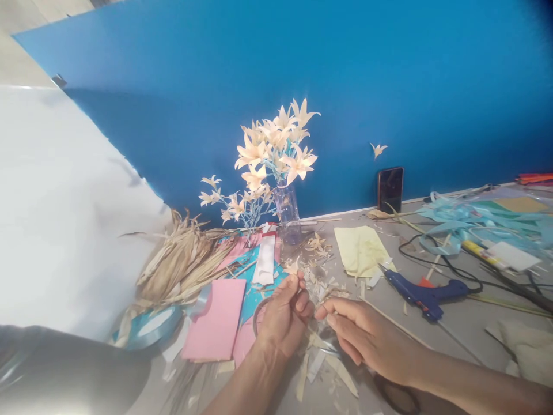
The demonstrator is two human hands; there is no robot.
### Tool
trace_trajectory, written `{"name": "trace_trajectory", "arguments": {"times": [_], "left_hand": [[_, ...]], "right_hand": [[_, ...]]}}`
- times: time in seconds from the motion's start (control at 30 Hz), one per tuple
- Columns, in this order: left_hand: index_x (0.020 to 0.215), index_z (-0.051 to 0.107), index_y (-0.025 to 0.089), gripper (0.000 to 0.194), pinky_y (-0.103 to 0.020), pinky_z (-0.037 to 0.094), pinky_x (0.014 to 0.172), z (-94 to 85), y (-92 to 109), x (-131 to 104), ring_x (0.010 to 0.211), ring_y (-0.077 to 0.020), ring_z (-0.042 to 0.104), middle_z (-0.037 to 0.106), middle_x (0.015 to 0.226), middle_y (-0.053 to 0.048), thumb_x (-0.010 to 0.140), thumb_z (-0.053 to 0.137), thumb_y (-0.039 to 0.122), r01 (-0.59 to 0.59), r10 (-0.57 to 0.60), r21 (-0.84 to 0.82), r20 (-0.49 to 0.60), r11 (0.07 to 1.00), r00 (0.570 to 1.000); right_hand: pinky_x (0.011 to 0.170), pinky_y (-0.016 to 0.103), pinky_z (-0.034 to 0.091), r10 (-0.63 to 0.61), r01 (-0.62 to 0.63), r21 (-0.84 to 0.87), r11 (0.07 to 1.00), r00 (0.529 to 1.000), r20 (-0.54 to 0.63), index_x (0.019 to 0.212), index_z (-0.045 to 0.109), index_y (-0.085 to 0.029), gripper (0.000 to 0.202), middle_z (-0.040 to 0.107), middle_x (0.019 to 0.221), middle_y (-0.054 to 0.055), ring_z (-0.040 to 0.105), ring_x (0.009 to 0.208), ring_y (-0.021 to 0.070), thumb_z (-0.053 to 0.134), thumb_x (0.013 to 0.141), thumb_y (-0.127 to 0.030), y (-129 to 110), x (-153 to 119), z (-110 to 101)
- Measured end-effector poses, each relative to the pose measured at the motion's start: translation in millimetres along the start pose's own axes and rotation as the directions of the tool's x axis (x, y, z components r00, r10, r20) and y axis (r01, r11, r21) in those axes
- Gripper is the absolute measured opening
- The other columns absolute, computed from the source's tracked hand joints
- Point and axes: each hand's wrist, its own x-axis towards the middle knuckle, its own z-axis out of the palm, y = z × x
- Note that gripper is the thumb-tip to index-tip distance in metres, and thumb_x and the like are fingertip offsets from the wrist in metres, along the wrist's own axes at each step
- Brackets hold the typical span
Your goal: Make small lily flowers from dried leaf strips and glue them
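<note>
Our left hand (283, 314) is curled, thumb and fingers pinching a small pale husk piece (294, 268); our right hand (367, 337) reaches in beside it, fingers loosely extended, whether it grips anything we cannot tell. Husk scraps (322, 276) crowd the grey table (466, 323) under us. Left sits pink paper (216, 320), right the blue glue gun (425, 294) with open room between. Beyond, the flower vase (287, 213) stands against the blue wall (389, 75).
</note>
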Motion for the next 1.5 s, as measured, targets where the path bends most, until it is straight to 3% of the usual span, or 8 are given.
{"name": "trace_trajectory", "arguments": {"times": [0.33, 0.6, 0.73, 0.93, 1.03, 1.3, 1.5], "left_hand": [[0.087, 0.060, 0.012, 0.038, -0.020, 0.030, 0.039, 1.1, -12.5, -2.0, 0.045, -0.0035, 0.031, 0.049, 0.066, 0.007, 0.069, 0.085, 0.033, 0.023, -0.023, 0.044, -0.006, 0.999, 1.000], [0.081, 0.059, 0.014, 0.035, -0.020, 0.028, 0.040, 2.6, -15.0, -5.5, 0.041, -0.0055, 0.029, 0.037, 0.050, 0.009, 0.072, 0.082, 0.040, 0.040, -0.044, 0.104, 0.036, 0.994, 0.998], [0.085, 0.061, 0.012, 0.041, -0.019, 0.027, 0.039, 4.2, -17.1, -5.3, 0.043, -0.0042, 0.029, 0.043, 0.056, 0.008, 0.066, 0.086, 0.038, 0.017, -0.014, 0.096, -0.023, 0.995, 1.000], [0.080, 0.062, 0.012, 0.042, -0.018, 0.027, 0.038, 5.6, -19.0, -3.9, 0.042, -0.0033, 0.029, 0.045, 0.057, 0.008, 0.060, 0.090, 0.036, 0.016, -0.014, 0.096, -0.020, 0.995, 1.000], [0.080, 0.063, 0.012, 0.040, -0.018, 0.025, 0.037, 5.7, -19.5, -4.2, 0.041, -0.0035, 0.028, 0.041, 0.053, 0.009, 0.061, 0.089, 0.035, 0.039, -0.037, 0.089, -0.027, 0.995, 0.999], [0.082, 0.063, 0.010, 0.030, -0.020, 0.034, 0.041, 9.0, -17.2, -5.7, 0.046, -0.0051, 0.039, 0.052, 0.068, 0.003, 0.068, 0.083, 0.028, 0.004, 0.002, 0.057, -0.106, 0.998, 0.994], [0.079, 0.060, 0.012, 0.023, -0.019, 0.029, 0.040, 7.7, -21.2, -5.7, 0.044, -0.0047, 0.033, 0.047, 0.063, 0.005, 0.075, 0.077, 0.026, 0.010, -0.005, 0.051, -0.103, 0.999, 0.995]], "right_hand": [[0.037, 0.018, 0.027, 0.044, -0.041, 0.130, 0.991, 0.999, -0.019, 0.083, 0.048, -0.020, 0.039, 0.042, 0.042, -0.008, 0.031, 0.033, 0.0080, 0.035, 0.096, -0.055, 7.9, 2.1, 16.8], [0.034, 0.018, 0.027, 0.087, -0.079, 0.146, 0.986, 0.995, -0.047, 0.083, 0.047, -0.021, 0.041, 0.045, 0.042, -0.008, 0.033, 0.030, 0.0082, 0.034, 0.097, -0.057, 10.9, 0.5, 24.2], [0.033, 0.017, 0.027, 0.086, -0.076, 0.128, 0.989, 0.993, -0.075, 0.080, 0.046, -0.021, 0.040, 0.046, 0.042, -0.008, 0.035, 0.030, 0.0079, 0.033, 0.097, -0.055, 14.9, 1.6, 28.4], [0.033, 0.017, 0.027, 0.098, -0.085, 0.125, 0.988, 0.990, -0.099, 0.078, 0.044, -0.022, 0.038, 0.048, 0.045, -0.008, 0.036, 0.031, 0.0075, 0.033, 0.097, -0.053, 19.9, 3.8, 32.0], [0.033, 0.017, 0.027, 0.095, -0.085, 0.102, 0.991, 0.990, -0.102, 0.073, 0.043, -0.022, 0.039, 0.048, 0.044, -0.007, 0.035, 0.031, 0.0074, 0.034, 0.097, -0.052, 20.2, 4.0, 33.1], [0.036, 0.017, 0.032, 0.071, -0.057, 0.115, 0.992, 0.990, -0.122, 0.071, 0.043, -0.022, 0.034, 0.047, 0.042, -0.008, 0.038, 0.032, 0.0085, 0.037, 0.097, -0.042, 20.1, 5.6, 24.0], [0.036, 0.016, 0.030, 0.107, -0.106, 0.012, 0.994, 0.987, -0.122, 0.064, 0.037, -0.023, 0.036, 0.044, 0.040, -0.007, 0.037, 0.033, 0.0079, 0.035, 0.097, -0.037, 16.4, 4.6, 27.6]]}}
